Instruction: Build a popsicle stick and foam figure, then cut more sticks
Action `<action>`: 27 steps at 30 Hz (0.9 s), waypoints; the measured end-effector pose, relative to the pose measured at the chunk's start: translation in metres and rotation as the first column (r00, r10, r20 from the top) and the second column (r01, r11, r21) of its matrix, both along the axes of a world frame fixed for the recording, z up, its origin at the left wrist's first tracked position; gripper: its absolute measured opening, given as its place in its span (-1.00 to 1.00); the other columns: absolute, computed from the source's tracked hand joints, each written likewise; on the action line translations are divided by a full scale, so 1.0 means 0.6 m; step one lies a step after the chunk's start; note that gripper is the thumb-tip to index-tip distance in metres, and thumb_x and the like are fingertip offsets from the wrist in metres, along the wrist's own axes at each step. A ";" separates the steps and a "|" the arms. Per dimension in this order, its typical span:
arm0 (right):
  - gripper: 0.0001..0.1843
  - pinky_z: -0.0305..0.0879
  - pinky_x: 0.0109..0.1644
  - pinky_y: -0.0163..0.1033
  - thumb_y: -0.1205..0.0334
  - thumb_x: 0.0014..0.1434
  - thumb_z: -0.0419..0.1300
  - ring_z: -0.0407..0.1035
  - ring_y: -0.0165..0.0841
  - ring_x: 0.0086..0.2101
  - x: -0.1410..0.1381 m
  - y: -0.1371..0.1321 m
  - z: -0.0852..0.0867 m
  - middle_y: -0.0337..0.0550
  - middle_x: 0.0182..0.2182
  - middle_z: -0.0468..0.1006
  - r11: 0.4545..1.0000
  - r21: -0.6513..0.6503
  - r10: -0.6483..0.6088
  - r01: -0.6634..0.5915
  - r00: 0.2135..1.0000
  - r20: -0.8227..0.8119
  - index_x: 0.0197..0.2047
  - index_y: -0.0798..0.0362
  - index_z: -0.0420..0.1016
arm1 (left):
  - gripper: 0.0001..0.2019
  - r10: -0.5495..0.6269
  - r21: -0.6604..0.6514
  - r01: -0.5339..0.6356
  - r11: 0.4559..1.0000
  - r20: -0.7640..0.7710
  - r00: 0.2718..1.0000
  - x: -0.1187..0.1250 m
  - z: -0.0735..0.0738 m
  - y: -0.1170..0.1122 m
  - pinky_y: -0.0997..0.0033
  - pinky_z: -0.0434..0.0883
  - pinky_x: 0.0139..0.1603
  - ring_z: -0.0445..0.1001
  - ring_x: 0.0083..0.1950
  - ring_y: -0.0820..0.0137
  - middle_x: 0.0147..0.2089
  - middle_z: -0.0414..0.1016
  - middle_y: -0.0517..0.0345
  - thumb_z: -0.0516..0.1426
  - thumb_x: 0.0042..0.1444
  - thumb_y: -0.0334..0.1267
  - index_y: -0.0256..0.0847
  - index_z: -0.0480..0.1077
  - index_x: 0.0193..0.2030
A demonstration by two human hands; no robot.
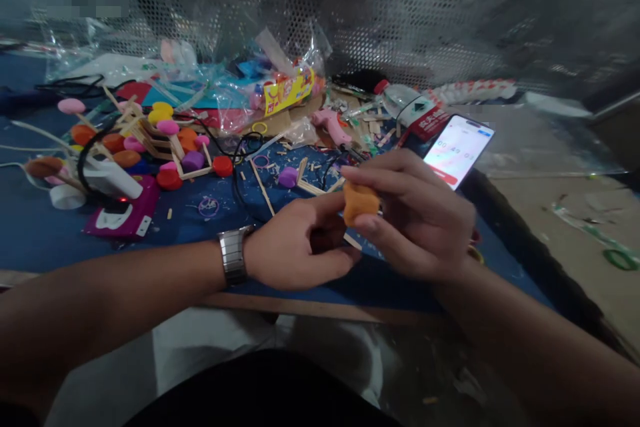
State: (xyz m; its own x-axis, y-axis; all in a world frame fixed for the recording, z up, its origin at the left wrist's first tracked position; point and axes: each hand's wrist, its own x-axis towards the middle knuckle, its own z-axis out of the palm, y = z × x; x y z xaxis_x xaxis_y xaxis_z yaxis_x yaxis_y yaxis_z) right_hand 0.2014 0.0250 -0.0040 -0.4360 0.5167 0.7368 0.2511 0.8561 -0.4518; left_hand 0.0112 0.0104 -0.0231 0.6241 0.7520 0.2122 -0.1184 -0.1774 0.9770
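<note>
My right hand (425, 223) pinches a lump of orange modelling clay (361, 204) between thumb and fingers, above the front of the blue table. My left hand (285, 243), with a metal watch (233, 255) on its wrist, is beside the lump. Its index fingertip reaches the clay's left side, though the contact is partly hidden; the thumb stands apart below. Just behind the hands lies a joined piece of wooden sticks (313, 188) with a purple clay ball (288, 177) at its end. A stick structure (160, 137) with colourful clay lumps stands at the left.
A purple power strip (123, 220) with a white plug (115, 177) sits at left, black cables running nearby. Behind are a pink glue gun (333, 128), plastic bags, stick scraps and a bottle (400, 103). A lit phone (459, 147) leans at right near the table's edge.
</note>
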 end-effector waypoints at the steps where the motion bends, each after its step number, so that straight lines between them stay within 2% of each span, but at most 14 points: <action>1: -0.55 0.49 -0.05 -0.02 0.23 0.27 0.31 0.47 -0.21 -0.15 -0.001 0.004 0.006 -0.08 -0.13 0.54 1.000 0.006 -0.011 0.011 1.000 0.019 0.22 -0.15 0.56 | -0.75 -0.009 0.003 0.009 1.000 0.013 1.000 -0.001 0.002 0.001 0.50 0.18 -0.47 0.15 -0.48 0.52 -0.45 0.15 0.39 0.23 0.05 -0.32 -0.15 0.32 -0.12; 3: -0.63 0.47 -0.05 -0.01 0.17 0.25 0.35 0.44 -0.21 -0.15 -0.005 0.011 0.014 -0.09 -0.17 0.49 0.997 -0.013 -0.070 0.070 0.997 0.023 0.13 -0.15 0.61 | -0.72 -0.037 -0.007 0.037 0.999 0.036 0.999 -0.002 0.006 0.002 0.50 0.17 -0.47 0.14 -0.48 0.52 -0.44 0.13 0.39 0.22 0.08 -0.30 -0.14 0.28 -0.08; 6: -0.71 0.46 -0.08 -0.02 0.02 0.20 0.40 0.40 -0.18 -0.11 -0.008 0.015 0.019 -0.09 -0.18 0.42 0.987 -0.037 -0.157 0.158 0.987 0.016 -0.03 -0.09 0.65 | -0.71 -0.033 0.020 0.032 0.999 0.038 0.999 -0.006 0.010 0.005 0.49 0.15 -0.47 0.12 -0.47 0.52 -0.44 0.12 0.39 0.25 0.09 -0.28 -0.13 0.24 -0.12; 8: -0.69 0.47 -0.09 -0.05 -0.03 0.19 0.41 0.42 -0.18 -0.08 -0.006 0.011 0.020 -0.07 -0.13 0.46 0.987 -0.099 -0.132 0.131 0.991 -0.002 -0.08 -0.06 0.61 | -0.74 -0.062 0.064 0.059 0.996 0.051 0.997 -0.011 0.011 0.010 0.48 0.16 -0.45 0.14 -0.46 0.51 -0.44 0.15 0.37 0.27 0.11 -0.25 -0.14 0.26 -0.15; 11: -0.64 0.50 0.00 -0.02 -0.04 0.16 0.44 0.50 -0.19 -0.04 -0.004 -0.008 0.020 -0.07 -0.06 0.57 0.978 -0.200 -0.080 0.054 0.989 -0.124 -0.15 -0.05 0.46 | -0.70 -0.173 0.048 0.168 0.985 0.152 0.973 -0.018 0.013 0.020 0.44 0.22 -0.42 0.22 -0.41 0.46 -0.40 0.26 0.26 0.22 0.21 0.00 -0.20 0.36 -0.17; 14: -0.64 0.41 0.23 0.14 0.04 0.19 0.42 0.51 -0.13 0.09 -0.011 -0.040 0.017 -0.06 -0.02 0.64 0.980 -0.191 -0.113 0.063 0.958 -0.262 -0.20 -0.08 0.30 | -0.46 -0.181 -0.025 0.192 0.981 0.230 0.956 -0.012 0.028 0.016 0.38 0.33 -0.37 0.36 -0.35 0.39 -0.29 0.40 0.12 0.10 0.25 0.31 -0.20 0.47 -0.12; 15: -0.69 0.34 0.30 0.19 0.09 0.25 0.37 0.45 -0.10 0.18 -0.017 -0.053 0.015 -0.03 0.02 0.64 0.981 -0.178 -0.129 0.082 0.953 -0.273 -0.19 -0.08 0.27 | -0.39 -0.148 -0.061 0.168 0.984 0.245 0.958 -0.005 0.036 0.008 0.33 0.40 -0.29 0.44 -0.28 0.33 -0.21 0.47 0.06 0.08 0.23 0.38 -0.18 0.50 -0.06; 17: -0.83 0.15 0.41 0.31 0.20 0.37 0.21 0.25 -0.10 0.37 -0.035 -0.077 0.008 0.01 0.14 0.60 0.977 -0.162 -0.179 0.142 0.954 -0.242 -0.09 -0.10 0.25 | -0.25 -0.080 -0.165 0.132 0.977 0.286 0.955 0.012 0.056 -0.017 0.19 0.47 0.06 0.54 0.05 0.14 0.04 0.56 -0.04 0.04 0.16 0.49 -0.12 0.52 0.13; 19: -0.76 -0.19 0.51 0.44 0.22 0.41 0.13 0.03 -0.09 0.47 -0.056 -0.101 -0.003 0.02 0.25 0.53 0.964 -0.133 -0.253 0.230 0.948 -0.193 0.11 -0.11 0.24 | -0.18 -0.040 -0.286 0.150 0.946 0.356 0.934 0.029 0.073 -0.048 0.08 0.33 0.38 0.38 0.38 0.04 0.25 0.51 -0.04 0.00 0.18 0.51 -0.08 0.46 0.29; 20: -0.67 -0.35 0.52 0.48 0.19 0.43 0.09 -0.06 -0.08 0.50 -0.067 -0.113 -0.010 0.03 0.31 0.47 0.959 -0.119 -0.274 0.257 0.949 -0.159 0.21 -0.10 0.21 | -0.18 0.002 -0.338 0.137 0.931 0.380 0.925 0.034 0.079 -0.062 0.07 0.22 0.49 0.26 0.49 0.05 0.33 0.46 -0.01 0.00 0.19 0.49 -0.06 0.41 0.34; 21: -0.58 -0.42 0.52 0.48 0.11 0.45 0.04 -0.14 -0.06 0.51 -0.076 -0.125 -0.018 0.05 0.39 0.37 0.961 -0.108 -0.266 0.253 0.955 -0.132 0.32 -0.08 0.17 | -0.17 0.047 -0.371 0.107 0.922 0.382 0.923 0.038 0.083 -0.074 0.07 0.11 0.56 0.14 0.56 0.06 0.40 0.40 0.01 0.03 0.18 0.48 -0.06 0.39 0.38; 23: -0.33 -0.37 0.53 0.46 -0.13 0.47 -0.08 -0.26 0.01 0.53 -0.092 -0.147 -0.035 0.09 0.53 0.04 0.978 -0.085 -0.193 0.188 0.979 -0.058 0.50 -0.01 -0.01 | -0.15 0.171 -0.412 -0.001 0.911 0.376 0.910 0.038 0.084 -0.091 0.06 -0.03 0.62 0.00 0.62 0.07 0.50 0.29 0.04 0.05 0.16 0.49 -0.06 0.38 0.38; 25: -0.05 -0.30 0.53 0.41 -0.37 0.41 -0.22 -0.36 0.06 0.53 -0.100 -0.167 -0.049 0.10 0.59 -0.29 0.990 -0.057 -0.127 0.129 0.991 0.046 0.59 0.08 -0.28 | -0.16 0.300 -0.421 -0.123 0.898 0.383 0.874 0.035 0.076 -0.104 0.04 -0.07 0.63 -0.05 0.63 0.05 0.55 0.19 0.05 0.04 0.17 0.49 -0.07 0.41 0.36; 27: 0.04 -0.33 0.54 0.38 -0.45 0.36 -0.32 -0.45 0.05 0.52 -0.101 -0.183 -0.055 0.06 0.58 -0.45 0.990 -0.032 -0.130 0.135 0.981 0.144 0.60 0.12 -0.48 | -0.19 0.374 -0.415 -0.197 0.888 0.406 0.834 0.036 0.061 -0.120 0.04 -0.10 0.64 -0.11 0.64 0.06 0.58 0.12 0.11 0.01 0.20 0.48 -0.05 0.41 0.36</action>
State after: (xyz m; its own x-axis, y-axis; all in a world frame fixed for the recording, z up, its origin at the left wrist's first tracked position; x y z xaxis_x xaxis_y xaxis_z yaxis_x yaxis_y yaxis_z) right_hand 0.1409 -0.0848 -0.0370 -0.4601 0.6056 0.6493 0.4251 0.7923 -0.4378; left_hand 0.0327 -0.0616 0.0136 0.2629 0.9581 0.1138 -0.5682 0.0584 0.8208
